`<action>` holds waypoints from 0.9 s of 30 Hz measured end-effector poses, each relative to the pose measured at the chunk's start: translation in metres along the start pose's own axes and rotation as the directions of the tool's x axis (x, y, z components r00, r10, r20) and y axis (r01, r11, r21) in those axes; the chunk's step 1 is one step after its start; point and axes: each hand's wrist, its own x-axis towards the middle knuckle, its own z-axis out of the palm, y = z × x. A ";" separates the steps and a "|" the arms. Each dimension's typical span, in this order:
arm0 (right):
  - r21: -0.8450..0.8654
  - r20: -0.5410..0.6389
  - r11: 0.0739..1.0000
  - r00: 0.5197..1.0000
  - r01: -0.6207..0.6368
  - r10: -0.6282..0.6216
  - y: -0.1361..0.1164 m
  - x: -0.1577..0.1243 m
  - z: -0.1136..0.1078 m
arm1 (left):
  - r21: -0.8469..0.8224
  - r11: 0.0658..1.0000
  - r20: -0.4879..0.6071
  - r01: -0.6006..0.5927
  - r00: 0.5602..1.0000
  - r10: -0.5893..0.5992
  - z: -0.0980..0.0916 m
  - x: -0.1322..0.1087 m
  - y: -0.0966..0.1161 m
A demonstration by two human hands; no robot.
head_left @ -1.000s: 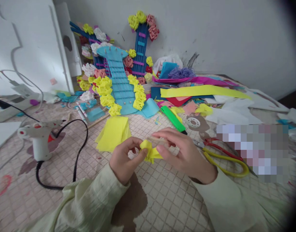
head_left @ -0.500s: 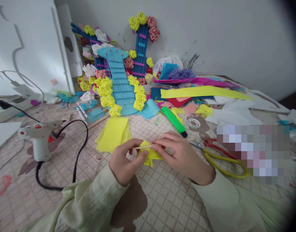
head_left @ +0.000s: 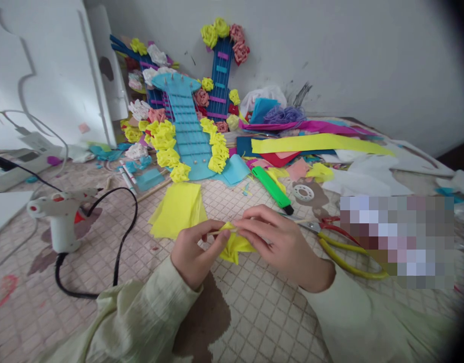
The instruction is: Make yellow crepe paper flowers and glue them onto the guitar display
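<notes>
A thin wooden stick [head_left: 214,233] lies across a crumpled piece of yellow paper [head_left: 235,249], in front of me over the table. My left hand [head_left: 194,254] is closed, thumb and fingers pinching the stick and the paper from the left. From the right, my right hand [head_left: 283,244] is closed on the same paper beside the stick; its fingertips hide part of both. Just behind my left hand lies a stack of yellow paper sheets [head_left: 175,209].
A light-blue paper guitar [head_left: 188,133] edged with yellow paper flowers stands behind. On the left is a white glue gun [head_left: 63,222] with a looping black cord. A green utility knife [head_left: 272,186], a white ring [head_left: 303,192] and scissors [head_left: 353,257] lie to the right.
My right fingers have shifted slightly left over the stick, covering more of it. The yellow paper is folded differently, with its loose part spread lower.
</notes>
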 end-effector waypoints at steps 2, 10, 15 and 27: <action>0.008 0.015 1.000 1.000 0.020 -0.020 0.000 0.000 0.000 | 0.001 1.000 0.006 -0.006 1.000 0.006 0.000 0.000 0.000; 0.052 0.024 0.998 1.000 0.019 -0.020 0.000 0.001 0.001 | 0.025 0.998 0.007 -0.057 0.998 0.057 0.000 -0.001 -0.002; 0.058 0.027 0.997 0.998 0.047 -0.048 0.001 -0.001 0.002 | -0.015 1.000 0.016 -0.012 1.000 0.012 0.000 0.000 0.000; 0.151 -0.040 0.988 0.998 -0.043 0.050 -0.004 0.002 0.002 | 0.063 0.994 0.013 -0.091 0.996 0.091 0.000 0.000 0.003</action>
